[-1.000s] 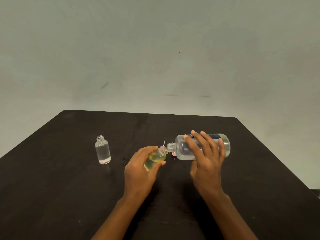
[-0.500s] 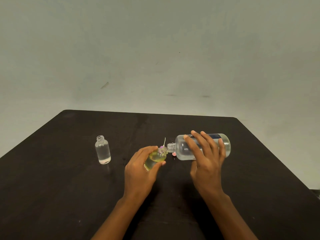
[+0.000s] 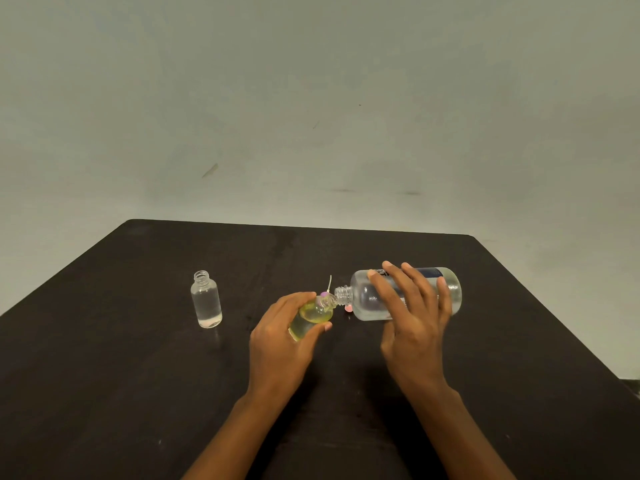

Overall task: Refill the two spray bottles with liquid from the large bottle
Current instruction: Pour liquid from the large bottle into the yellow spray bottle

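Note:
My right hand (image 3: 412,313) grips the large clear bottle (image 3: 367,297), which is tipped on its side with its open neck pointing left. The neck meets the mouth of a small yellow-tinted spray bottle (image 3: 311,318), held tilted in my left hand (image 3: 280,341). A second small clear bottle (image 3: 206,299) stands upright and uncapped at the left, with a little liquid at its bottom. Behind the two mouths lie a purple spray cap with a thin white tube (image 3: 327,289) and a small pink piece (image 3: 348,308).
Everything sits on a dark wooden table (image 3: 138,393) against a plain grey-green wall. The table's far edge runs behind the bottles, and its right edge slants down toward the lower right.

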A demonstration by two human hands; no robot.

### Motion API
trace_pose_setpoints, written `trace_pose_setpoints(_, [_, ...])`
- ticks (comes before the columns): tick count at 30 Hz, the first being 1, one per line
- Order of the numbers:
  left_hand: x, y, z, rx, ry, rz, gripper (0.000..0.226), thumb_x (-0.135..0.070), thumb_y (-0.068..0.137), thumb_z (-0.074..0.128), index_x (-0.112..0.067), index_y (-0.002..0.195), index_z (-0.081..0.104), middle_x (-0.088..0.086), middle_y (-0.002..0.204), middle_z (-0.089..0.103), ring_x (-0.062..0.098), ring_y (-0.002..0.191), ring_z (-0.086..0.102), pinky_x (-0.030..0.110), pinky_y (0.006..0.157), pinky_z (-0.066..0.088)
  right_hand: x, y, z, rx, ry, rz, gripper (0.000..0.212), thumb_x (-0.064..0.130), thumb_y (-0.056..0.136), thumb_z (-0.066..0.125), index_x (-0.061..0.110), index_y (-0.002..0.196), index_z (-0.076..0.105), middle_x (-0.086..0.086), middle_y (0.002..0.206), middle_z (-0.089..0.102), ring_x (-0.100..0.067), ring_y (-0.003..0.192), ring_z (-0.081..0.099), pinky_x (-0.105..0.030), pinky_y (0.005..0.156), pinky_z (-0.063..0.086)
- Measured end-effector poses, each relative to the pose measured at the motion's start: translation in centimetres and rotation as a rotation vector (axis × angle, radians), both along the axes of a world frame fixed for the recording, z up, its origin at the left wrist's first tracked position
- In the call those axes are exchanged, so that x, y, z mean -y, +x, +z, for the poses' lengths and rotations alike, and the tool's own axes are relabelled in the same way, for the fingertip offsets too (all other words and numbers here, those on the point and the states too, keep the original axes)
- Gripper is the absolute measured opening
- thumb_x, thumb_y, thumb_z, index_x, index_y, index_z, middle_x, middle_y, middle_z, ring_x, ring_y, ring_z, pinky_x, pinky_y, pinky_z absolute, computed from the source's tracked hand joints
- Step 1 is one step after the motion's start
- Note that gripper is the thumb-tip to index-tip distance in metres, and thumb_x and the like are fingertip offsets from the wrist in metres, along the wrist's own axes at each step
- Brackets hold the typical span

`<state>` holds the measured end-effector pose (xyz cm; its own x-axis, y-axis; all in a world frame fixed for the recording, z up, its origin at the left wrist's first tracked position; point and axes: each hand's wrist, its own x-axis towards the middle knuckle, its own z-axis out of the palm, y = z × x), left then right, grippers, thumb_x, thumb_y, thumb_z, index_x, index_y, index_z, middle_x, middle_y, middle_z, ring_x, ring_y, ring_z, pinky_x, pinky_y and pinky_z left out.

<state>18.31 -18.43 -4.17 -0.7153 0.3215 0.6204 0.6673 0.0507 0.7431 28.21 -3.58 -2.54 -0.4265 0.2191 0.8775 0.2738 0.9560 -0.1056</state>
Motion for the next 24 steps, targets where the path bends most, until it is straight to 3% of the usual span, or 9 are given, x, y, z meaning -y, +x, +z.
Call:
trace_pose_setpoints(4, [0.00, 0.03, 0.07, 0.004, -0.004, -0.001, 0.041, -0.028, 0.064, 0.076, -0.024, 0.104, 0.068, -0.018, 0.101, 0.065, 0.000, 0.097, 0.061, 0.018, 0.086, 0.048, -0.06, 0.10, -0.02, 0.008, -0.001, 0.003, 0.060, 0.003, 0.075, 0.036, 0.024, 0.130, 0.048, -0.004, 0.134, 0.054, -0.022, 0.132, 0.039, -0.041, 0.119, 0.005])
trace_pose_setpoints(8, [0.01, -0.10, -0.08, 0.002, -0.016, -0.005, 0.041, -0.028, 0.065, 0.078, -0.023, 0.104, 0.067, -0.016, 0.102, 0.066, 0.002, 0.098, 0.062, 0.022, 0.086, 0.049, -0.01, 0.01, 0.03, 0.007, 0.005, 0.002, 0.062, 0.001, 0.075, 0.039, 0.025, 0.132, 0.046, 0.000, 0.137, 0.048, -0.021, 0.134, 0.038, -0.041, 0.119, 0.005])
trace_pose_setpoints(13, [-0.02, -0.07, -0.10, 0.003, -0.011, 0.000, 0.041, -0.029, 0.064, 0.076, -0.024, 0.104, 0.067, -0.016, 0.102, 0.066, 0.001, 0.097, 0.062, 0.022, 0.086, 0.049, -0.16, -0.09, -0.13, 0.003, 0.013, 0.012, 0.078, -0.014, 0.064, 0.060, 0.024, 0.131, 0.048, -0.003, 0.136, 0.051, -0.022, 0.133, 0.038, -0.040, 0.119, 0.004])
trace_pose_setpoints(24, [-0.04, -0.08, -0.19, 0.012, 0.000, -0.007, 0.040, -0.029, 0.064, 0.076, -0.032, 0.103, 0.065, -0.016, 0.102, 0.066, 0.004, 0.098, 0.062, 0.028, 0.085, 0.051, -0.18, -0.02, -0.12, -0.004, 0.009, 0.019, 0.074, -0.008, 0.065, 0.056, 0.024, 0.131, 0.048, -0.005, 0.134, 0.055, -0.022, 0.132, 0.039, -0.040, 0.119, 0.004])
